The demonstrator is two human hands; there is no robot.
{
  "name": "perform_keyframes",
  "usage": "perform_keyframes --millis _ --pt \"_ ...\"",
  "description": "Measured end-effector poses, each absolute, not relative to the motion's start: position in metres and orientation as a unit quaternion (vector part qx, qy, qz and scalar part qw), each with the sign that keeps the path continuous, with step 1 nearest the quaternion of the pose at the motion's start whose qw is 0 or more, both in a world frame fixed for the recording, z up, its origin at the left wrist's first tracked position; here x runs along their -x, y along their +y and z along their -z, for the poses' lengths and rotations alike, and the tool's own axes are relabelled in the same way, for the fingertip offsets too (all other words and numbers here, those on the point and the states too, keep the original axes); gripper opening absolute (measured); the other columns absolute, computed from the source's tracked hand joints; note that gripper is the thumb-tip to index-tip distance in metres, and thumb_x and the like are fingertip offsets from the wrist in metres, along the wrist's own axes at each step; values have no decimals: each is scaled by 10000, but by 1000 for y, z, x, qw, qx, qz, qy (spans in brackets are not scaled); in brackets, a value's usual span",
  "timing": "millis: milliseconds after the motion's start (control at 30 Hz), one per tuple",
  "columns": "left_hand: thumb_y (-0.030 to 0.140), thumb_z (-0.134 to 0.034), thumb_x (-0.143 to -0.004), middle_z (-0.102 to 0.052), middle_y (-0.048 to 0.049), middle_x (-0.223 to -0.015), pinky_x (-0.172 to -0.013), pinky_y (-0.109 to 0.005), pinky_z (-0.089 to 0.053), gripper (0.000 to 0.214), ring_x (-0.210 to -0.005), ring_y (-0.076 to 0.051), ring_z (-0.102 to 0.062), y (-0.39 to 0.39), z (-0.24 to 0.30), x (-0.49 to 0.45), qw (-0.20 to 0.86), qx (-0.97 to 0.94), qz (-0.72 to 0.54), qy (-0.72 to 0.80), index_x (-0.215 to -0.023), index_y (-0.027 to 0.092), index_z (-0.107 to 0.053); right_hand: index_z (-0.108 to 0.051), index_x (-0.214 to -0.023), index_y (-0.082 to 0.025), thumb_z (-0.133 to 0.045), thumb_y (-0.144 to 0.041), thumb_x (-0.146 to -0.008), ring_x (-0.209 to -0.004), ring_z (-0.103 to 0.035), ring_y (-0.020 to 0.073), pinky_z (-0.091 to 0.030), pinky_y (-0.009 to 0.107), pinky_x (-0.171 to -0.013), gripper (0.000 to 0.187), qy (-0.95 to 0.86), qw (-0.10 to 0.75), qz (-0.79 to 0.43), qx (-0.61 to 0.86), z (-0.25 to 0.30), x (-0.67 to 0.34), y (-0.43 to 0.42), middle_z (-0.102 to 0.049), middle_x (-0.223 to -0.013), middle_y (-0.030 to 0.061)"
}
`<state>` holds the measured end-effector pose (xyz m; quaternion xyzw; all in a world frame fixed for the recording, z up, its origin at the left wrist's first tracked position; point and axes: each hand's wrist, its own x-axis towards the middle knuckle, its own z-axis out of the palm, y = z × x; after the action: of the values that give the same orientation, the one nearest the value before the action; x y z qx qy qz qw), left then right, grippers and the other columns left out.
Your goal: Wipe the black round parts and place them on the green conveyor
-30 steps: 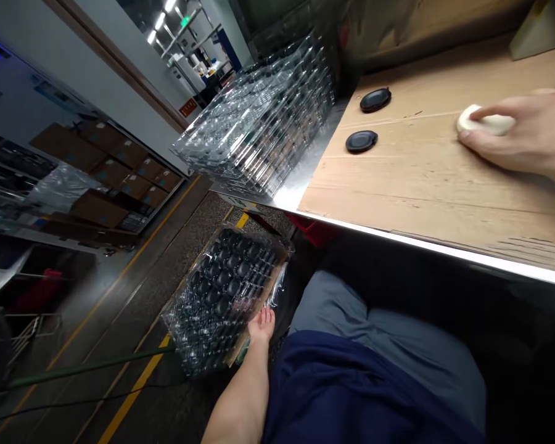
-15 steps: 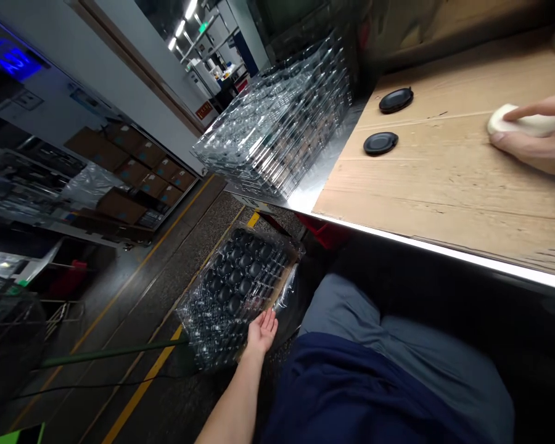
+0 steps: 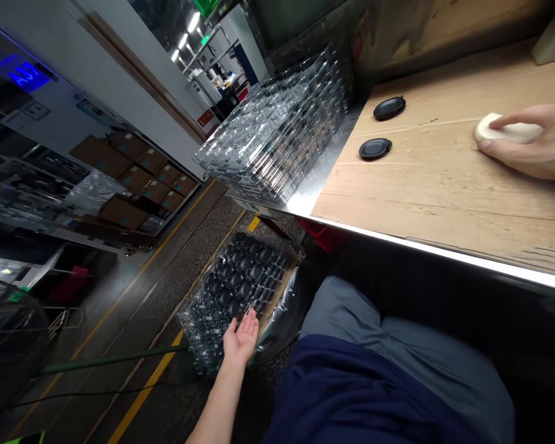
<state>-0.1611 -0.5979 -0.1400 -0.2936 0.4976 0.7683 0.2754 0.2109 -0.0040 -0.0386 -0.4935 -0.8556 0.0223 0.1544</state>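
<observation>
My left hand reaches down beside my leg, palm up and fingers apart, over the near edge of a clear plastic tray on the floor that holds several round black parts. My right hand rests on the cardboard-covered table, its fingers closed around a white rounded piece. Two black round discs lie on the cardboard to the left of that hand.
A tall stack of clear plastic trays stands at the table's left end on its metal edge. The tray on the floor sits in a cardboard box lined with plastic film. A yellow floor line, shelves with boxes and a green hose lie to the left.
My left hand has moved from the box's side onto the near edge of the floor tray and turned palm up. The right hand keeps its hold on the white piece.
</observation>
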Motion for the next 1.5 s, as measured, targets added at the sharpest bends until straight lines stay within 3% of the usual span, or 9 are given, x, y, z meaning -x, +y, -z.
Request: perform_keyframes --millis 233,333,567,867,1000,1200,1500 --pt "156 -528 -842 -656 -106 -1057 -739 -356 -565 76 -940 -206 -670 -590 150 157 243 304 -755 528 -911 159 -561 -585 -1199 -315 -295 -683 -821 -1079 -547 296 -402 400 -875 601 -856 157 12 493 24 -205 -19 -625 -1056 98" --pt "138 -541 -819 -645 -108 -1037 -707 -346 -570 111 -896 -200 -674 -590 150 155 241 309 -744 541 -921 155 -580 -584 -1193 -344 -343 -697 -811 -1030 -556 284 -420 373 -804 574 -851 157 16 501 28 -207 -15 -621 -999 79" --pt "140 -515 -821 -575 -141 -1071 -739 -343 -585 150 -949 -217 -661 -587 147 152 221 326 -733 555 -960 162 -567 -582 -1192 -327 -320 -686 -811 -1002 -557 278 -419 384 -818 585 -854 150 10 499 24 -206 -17 -606 -967 82" --pt "121 -487 -826 -618 -120 -1071 -782 -338 -577 193 -966 -193 -662 -586 145 150 205 313 -758 534 -1004 144 -557 -587 -1178 -313 -289 -674 -811 -1032 -560 293 -411 397 -839 595 -856 144 7 496 20 -204 -19 -619 -984 89" --pt "85 -469 -832 -631 -105 -1067 -746 -316 -576 141 -945 -173 -665 -589 148 149 198 323 -767 519 -937 164 -518 -583 -1173 -331 -297 -682 -806 -1027 -563 293 -426 384 -817 583 -854 143 15 501 19 -204 -20 -622 -967 78" --pt "-15 -392 -835 -646 -60 -955 -669 -269 -571 253 -809 -130 -673 -588 155 145 210 327 -772 503 -949 163 -531 -574 -1188 -307 -276 -687 -804 -1094 -546 302 -400 419 -925 617 -854 144 -2 500 17 -204 -25 -619 -1037 90" --pt "53 -487 -837 -565 -89 -941 -660 -325 -596 157 -807 -172 -658 -584 161 147 238 356 -750 504 -940 161 -534 -588 -1188 -330 -329 -678 -806 -1066 -560 302 -412 409 -911 578 -849 159 4 504 24 -205 -18 -623 -1000 84"
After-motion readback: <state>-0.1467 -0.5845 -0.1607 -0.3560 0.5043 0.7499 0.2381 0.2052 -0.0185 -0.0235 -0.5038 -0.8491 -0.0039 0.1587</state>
